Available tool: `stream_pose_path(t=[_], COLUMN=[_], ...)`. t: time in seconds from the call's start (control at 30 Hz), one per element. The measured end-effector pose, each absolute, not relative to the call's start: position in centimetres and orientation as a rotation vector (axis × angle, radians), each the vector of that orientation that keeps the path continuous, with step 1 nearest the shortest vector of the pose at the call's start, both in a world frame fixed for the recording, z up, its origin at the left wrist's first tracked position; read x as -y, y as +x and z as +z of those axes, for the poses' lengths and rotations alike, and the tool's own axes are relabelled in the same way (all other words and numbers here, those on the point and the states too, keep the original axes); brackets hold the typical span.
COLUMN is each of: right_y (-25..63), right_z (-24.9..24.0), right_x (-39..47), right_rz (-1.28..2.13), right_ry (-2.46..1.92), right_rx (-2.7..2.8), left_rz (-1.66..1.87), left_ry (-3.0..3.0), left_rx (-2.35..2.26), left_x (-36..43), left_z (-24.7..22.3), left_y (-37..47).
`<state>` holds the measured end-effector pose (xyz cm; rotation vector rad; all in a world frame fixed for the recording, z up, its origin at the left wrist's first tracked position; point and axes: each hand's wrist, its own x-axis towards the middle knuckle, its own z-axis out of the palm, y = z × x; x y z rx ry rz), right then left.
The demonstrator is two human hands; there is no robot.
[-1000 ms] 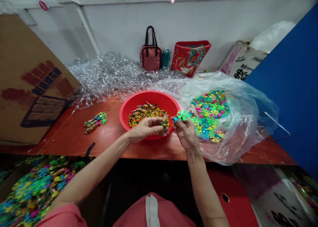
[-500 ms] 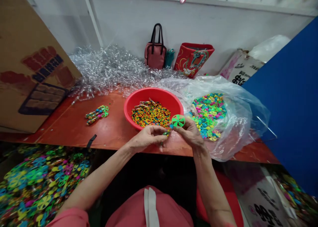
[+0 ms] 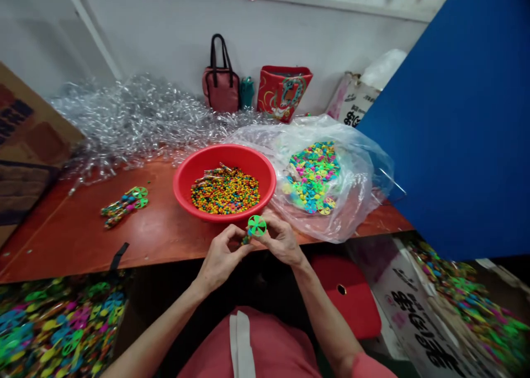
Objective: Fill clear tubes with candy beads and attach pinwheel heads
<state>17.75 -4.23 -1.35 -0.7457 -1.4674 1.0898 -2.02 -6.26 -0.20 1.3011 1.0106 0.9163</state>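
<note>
My left hand [image 3: 223,255] pinches a small clear tube [image 3: 245,240] of coloured beads just in front of the red basin. On the tube's top end is a green pinwheel cap [image 3: 257,225], which my right hand [image 3: 280,239] holds between thumb and fingers. Behind my hands, the red basin [image 3: 184,198] holds many small coloured beads and a few clear tubes. Several filled tubes with pinwheel tops [image 3: 124,206] lie on the table to the left. To the right, an open plastic bag [image 3: 351,193] contains a pile of coloured pinwheel caps [image 3: 315,174].
A heap of clear tubes [image 3: 141,113] lies along the wall beside a pink bag [image 3: 222,90] and a red bag [image 3: 281,94]. A cardboard box [image 3: 33,146] stands left, a blue panel [image 3: 447,124] right. A red stool [image 3: 348,295] is below the table [image 3: 165,245].
The camera view has turned to the right, so the table's items appear further left. Both hands are now nearer the body, in front of the basin, still holding the tube and green cap.
</note>
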Motion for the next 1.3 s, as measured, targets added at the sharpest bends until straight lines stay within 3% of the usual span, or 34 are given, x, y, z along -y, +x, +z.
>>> stream_pose_path(t=[0.23,0.43,0.6,0.9,0.97,1.1,1.2,1.3], right_y=[19.0,18.5,18.6,19.6,23.2,32.4,37.1,38.9], right_z=[-3.5,-4.1,-5.0,-4.5,-4.0,-5.0,-6.7,-8.1], right_x=[6.3,6.7,6.8,6.6,4.7,-0.6,-4.2,-6.1], right_rz=[1.279,0.942,1.039,0.851,0.722,0.136,-0.121,-0.278], right_ry=[-0.709,-0.883,-0.856,-0.938,-1.001,-1.391,-1.676,-1.79], right_rx=[1.415,1.425,1.426,1.703,1.776,1.77,1.921,2.018], left_rz=[0.519,0.988,0.661,0.964,1.032,1.224,1.424,1.576], left_ry=[1.193,1.401,1.268,1.414,1.417,1.462,1.716,1.832], left_rx=[-0.688,-1.123,-0.856,-1.154,-1.269,-1.696,-2.064,-2.09], left_x=[7.5,7.6,7.3,9.1,9.3,8.3,6.4,3.4], left_z=[-0.3,-1.3,-1.3,-3.7,-4.4,-3.9,-0.8,3.1], left_y=[-1.4,0.5,-0.7,-1.9,-4.2,-12.1,-17.4,-18.6])
